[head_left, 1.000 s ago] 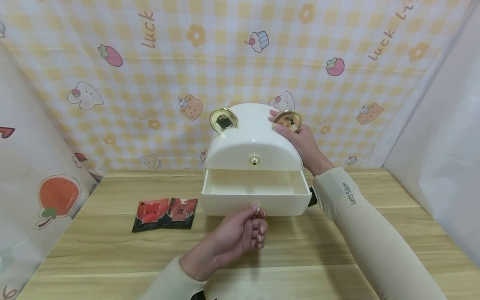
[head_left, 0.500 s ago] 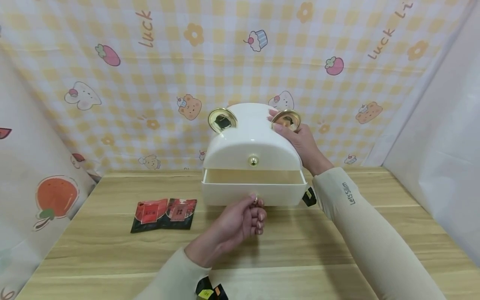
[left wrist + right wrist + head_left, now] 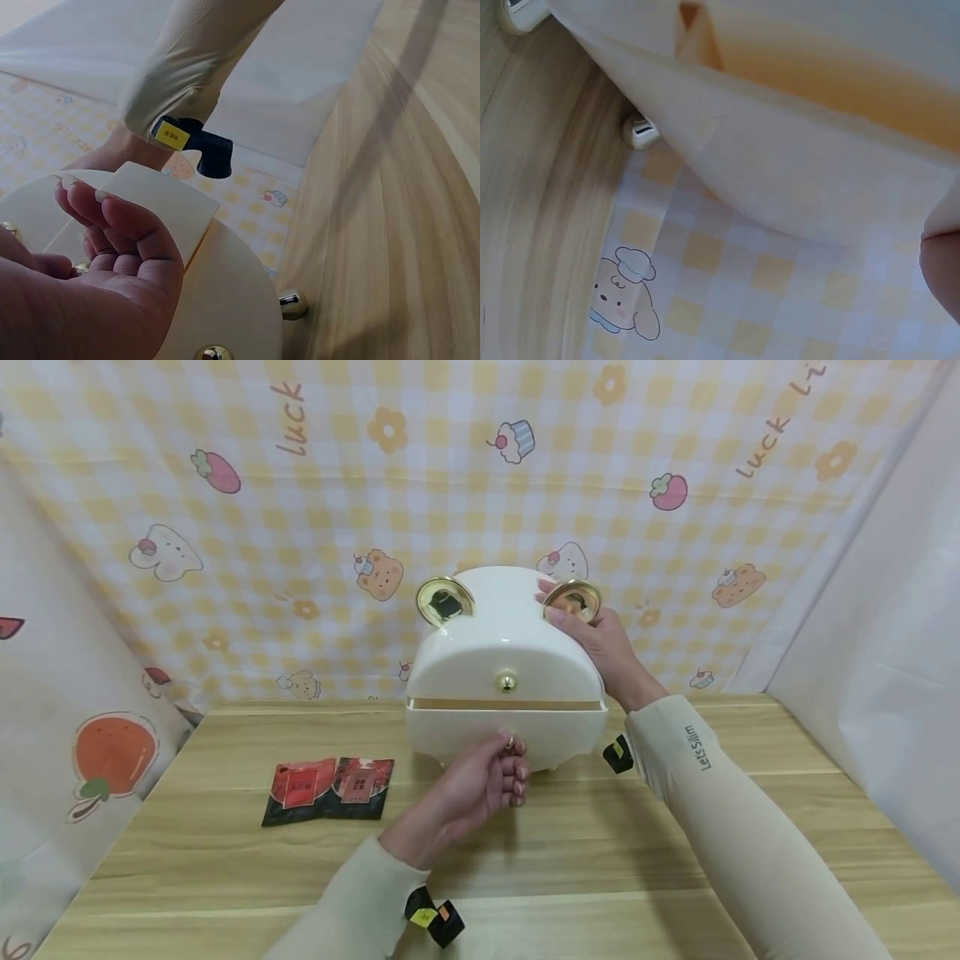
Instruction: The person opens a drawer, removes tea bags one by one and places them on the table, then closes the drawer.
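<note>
A white frog-shaped drawer box (image 3: pixel 495 627) stands on the table with two gold-rimmed round eyes on top. Its lower drawer (image 3: pixel 442 728) sticks out slightly, leaving a narrow gap above its front. My left hand (image 3: pixel 480 785) pinches the small gold knob (image 3: pixel 512 742) of that drawer between thumb and forefinger, the other fingers loosely curled. At the upper right, my right hand (image 3: pixel 609 647) grips the box around the right gold-rimmed eye (image 3: pixel 577 600), thumb in front and fingertips behind. The right wrist view shows only a bit of that hand (image 3: pixel 941 270) beside the box's rear.
Two red-and-black sachets (image 3: pixel 300 789) lie to the left of the box on the wooden table (image 3: pixel 600 877). A second gold knob (image 3: pixel 507 682) sits on the upper front. Gold ball feet (image 3: pixel 292 304) hold the box up. A patterned cloth (image 3: pixel 337 527) hangs close behind.
My left hand has pushed the drawer inward by its knob, from well pulled out to nearly closed. The right hand keeps its grip on the eye, and the sachets lie as before.
</note>
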Available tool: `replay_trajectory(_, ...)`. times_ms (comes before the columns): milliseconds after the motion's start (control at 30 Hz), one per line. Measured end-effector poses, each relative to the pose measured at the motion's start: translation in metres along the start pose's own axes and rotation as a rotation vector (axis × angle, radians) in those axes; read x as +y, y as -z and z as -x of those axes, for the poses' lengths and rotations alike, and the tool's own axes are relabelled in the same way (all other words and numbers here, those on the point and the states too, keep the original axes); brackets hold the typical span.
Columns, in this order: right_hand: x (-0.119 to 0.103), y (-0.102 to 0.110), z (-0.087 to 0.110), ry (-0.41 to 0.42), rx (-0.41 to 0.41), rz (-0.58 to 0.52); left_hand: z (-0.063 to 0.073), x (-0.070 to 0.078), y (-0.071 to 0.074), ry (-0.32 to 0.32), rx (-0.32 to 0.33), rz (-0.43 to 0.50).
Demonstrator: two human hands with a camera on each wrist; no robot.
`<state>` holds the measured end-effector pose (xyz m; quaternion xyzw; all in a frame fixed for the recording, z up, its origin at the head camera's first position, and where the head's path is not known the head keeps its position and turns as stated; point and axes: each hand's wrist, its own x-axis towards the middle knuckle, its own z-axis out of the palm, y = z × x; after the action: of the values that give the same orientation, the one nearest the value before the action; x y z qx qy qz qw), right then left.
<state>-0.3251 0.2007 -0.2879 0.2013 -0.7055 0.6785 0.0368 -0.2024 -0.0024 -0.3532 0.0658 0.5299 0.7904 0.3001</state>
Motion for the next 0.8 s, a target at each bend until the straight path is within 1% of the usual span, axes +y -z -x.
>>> replay_trajectory(300, 0.001, 0.0, 0.0, 0.008, 0.002, 0.003, -0.009, 0.004, 0.003, -0.003, 0.015, -0.011)
replay_trajectory(567, 0.001, 0.001, 0.0, 0.005, 0.002, 0.018, -0.012, 0.007, 0.003, -0.008, 0.036, -0.011)
replay_trajectory(700, 0.001, 0.001, 0.0, 0.004, 0.003, 0.014, -0.012, 0.004, 0.007, -0.014, 0.041, -0.022)
replay_trajectory(800, 0.001, 0.0, 0.0, 0.004, 0.006, 0.019, -0.01, 0.0, 0.012, -0.019, 0.049, -0.017)
